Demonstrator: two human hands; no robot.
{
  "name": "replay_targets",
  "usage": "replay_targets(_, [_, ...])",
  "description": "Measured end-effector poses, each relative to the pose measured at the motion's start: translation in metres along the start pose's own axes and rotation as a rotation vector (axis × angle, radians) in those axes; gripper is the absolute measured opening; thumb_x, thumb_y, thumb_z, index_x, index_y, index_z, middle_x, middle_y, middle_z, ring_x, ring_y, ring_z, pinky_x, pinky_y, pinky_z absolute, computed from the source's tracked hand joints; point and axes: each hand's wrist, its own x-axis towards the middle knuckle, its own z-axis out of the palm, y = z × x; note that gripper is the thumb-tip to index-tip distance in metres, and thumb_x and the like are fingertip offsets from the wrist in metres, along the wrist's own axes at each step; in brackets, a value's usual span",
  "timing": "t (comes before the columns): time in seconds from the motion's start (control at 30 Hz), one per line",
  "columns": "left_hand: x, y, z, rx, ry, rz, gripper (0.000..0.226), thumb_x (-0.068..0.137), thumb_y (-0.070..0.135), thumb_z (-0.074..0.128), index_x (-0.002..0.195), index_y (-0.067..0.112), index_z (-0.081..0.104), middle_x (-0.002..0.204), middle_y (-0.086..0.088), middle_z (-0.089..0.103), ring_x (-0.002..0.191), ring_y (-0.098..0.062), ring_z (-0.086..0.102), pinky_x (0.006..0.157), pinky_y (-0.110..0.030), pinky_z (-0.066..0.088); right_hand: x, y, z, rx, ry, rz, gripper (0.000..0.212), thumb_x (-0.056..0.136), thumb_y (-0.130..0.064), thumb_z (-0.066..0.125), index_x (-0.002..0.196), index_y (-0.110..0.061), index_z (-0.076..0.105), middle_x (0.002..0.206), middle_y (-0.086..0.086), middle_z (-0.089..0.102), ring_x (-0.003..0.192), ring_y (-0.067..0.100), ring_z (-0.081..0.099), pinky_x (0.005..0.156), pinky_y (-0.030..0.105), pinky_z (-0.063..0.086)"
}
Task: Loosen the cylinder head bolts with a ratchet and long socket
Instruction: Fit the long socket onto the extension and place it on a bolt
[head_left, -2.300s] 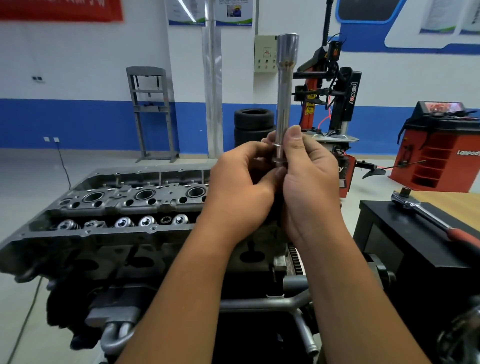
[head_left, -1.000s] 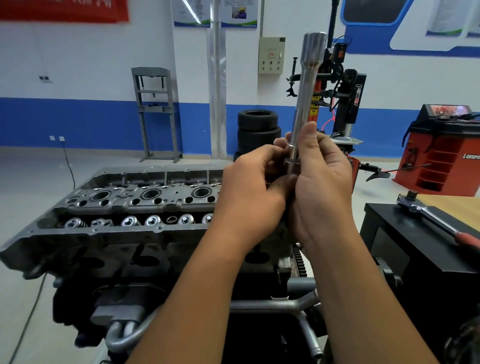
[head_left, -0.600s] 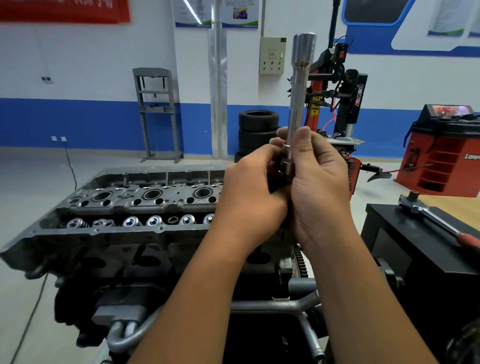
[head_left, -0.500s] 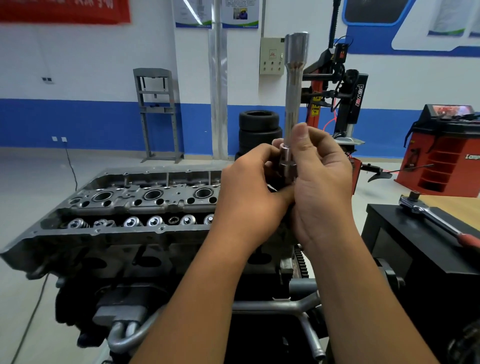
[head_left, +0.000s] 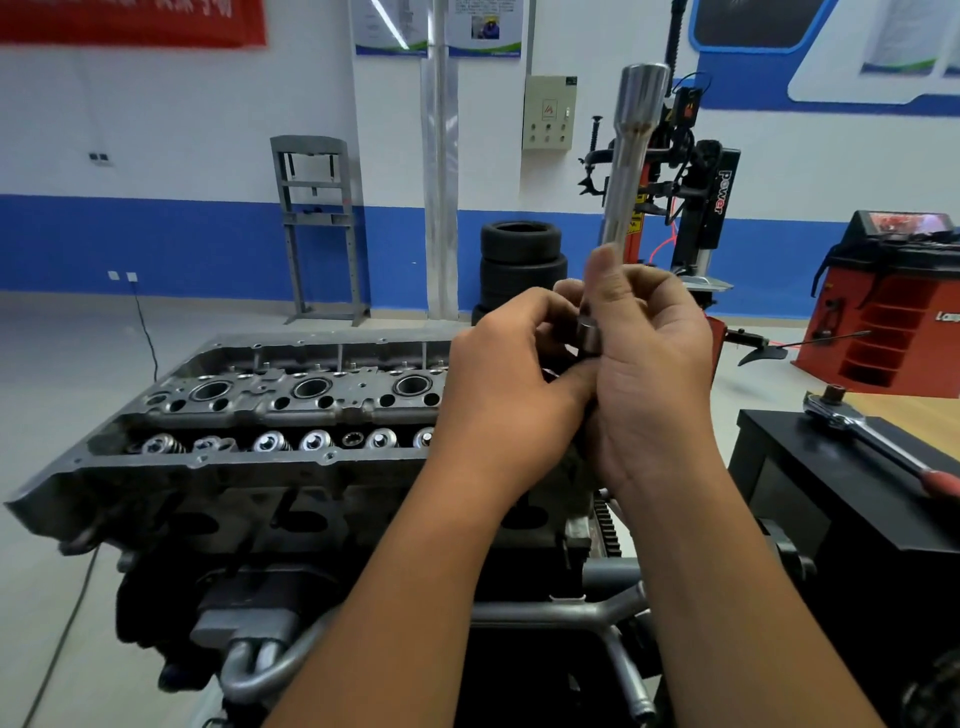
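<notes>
A long chrome socket (head_left: 626, 171) stands nearly upright in front of me, its wide end at the top. My right hand (head_left: 649, 374) grips its lower part, thumb along the shaft. My left hand (head_left: 514, 384) pinches at the socket's lower end (head_left: 588, 338); what its fingers hold there is hidden. Below and to the left lies the grey cylinder head (head_left: 270, 415) with open bores and a row of valve springs. The ratchet (head_left: 878, 441), with a red handle, lies on the black cabinet (head_left: 841, 499) at the right, apart from both hands.
A tyre changer (head_left: 696, 197), stacked tyres (head_left: 519, 265) and a red wheel balancer (head_left: 893, 296) stand behind. A grey press frame (head_left: 317, 228) is by the blue-striped wall. Pipes (head_left: 561, 613) run under the engine. A cable (head_left: 57, 644) trails on the floor at the left.
The socket's top has tilted a little to the right of where it was half a second ago. Both hands keep working at its lower end. The ratchet has not moved.
</notes>
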Motion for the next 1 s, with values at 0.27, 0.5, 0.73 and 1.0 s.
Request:
replay_targets(0.27, [-0.0002, 0.0047, -0.0050, 0.051, -0.122, 0.011, 0.032, 0.091, 0.006, 0.071, 0.112, 0.029, 0.071, 0.100, 0.010, 0.077, 0.095, -0.009, 0.073, 0.090, -0.042, 0.061, 0.0012, 0.0022, 0.0014, -0.056, -0.010, -0.028, 0.032, 0.092, -0.051, 0.067, 0.079, -0.022, 0.074, 0.086, 0.006, 0.075, 0.081, 0.021, 0.071, 0.083, 0.050, 0.062])
replay_targets(0.5, [-0.0001, 0.0025, -0.0039, 0.074, -0.036, 0.006, 0.025, 0.087, 0.015, 0.078, 0.106, 0.029, 0.073, 0.089, 0.013, 0.076, 0.084, -0.003, 0.073, 0.080, -0.038, 0.063, -0.0018, -0.0002, 0.0019, -0.060, -0.046, -0.038, 0.034, 0.076, -0.051, 0.077, 0.086, -0.019, 0.068, 0.089, 0.009, 0.071, 0.077, 0.021, 0.070, 0.073, 0.047, 0.063])
replay_targets(0.73, [-0.0007, 0.0019, -0.0046, 0.051, -0.046, -0.001, 0.035, 0.084, 0.012, 0.080, 0.110, 0.034, 0.072, 0.091, 0.013, 0.077, 0.086, -0.006, 0.074, 0.083, -0.041, 0.063, -0.0022, -0.0024, 0.0032, -0.025, -0.060, 0.008, 0.030, 0.081, -0.047, 0.074, 0.087, -0.018, 0.070, 0.088, 0.009, 0.071, 0.076, 0.022, 0.069, 0.070, 0.042, 0.061])
replay_targets(1.0, [0.0021, 0.0002, -0.0056, 0.033, -0.128, 0.021, 0.032, 0.095, 0.012, 0.066, 0.122, 0.029, 0.069, 0.104, 0.007, 0.077, 0.100, -0.015, 0.074, 0.090, -0.045, 0.061, -0.0034, -0.0012, 0.0049, -0.119, -0.036, -0.024, 0.052, 0.084, -0.054, 0.065, 0.099, -0.004, 0.066, 0.087, 0.010, 0.069, 0.081, 0.025, 0.068, 0.083, 0.054, 0.060])
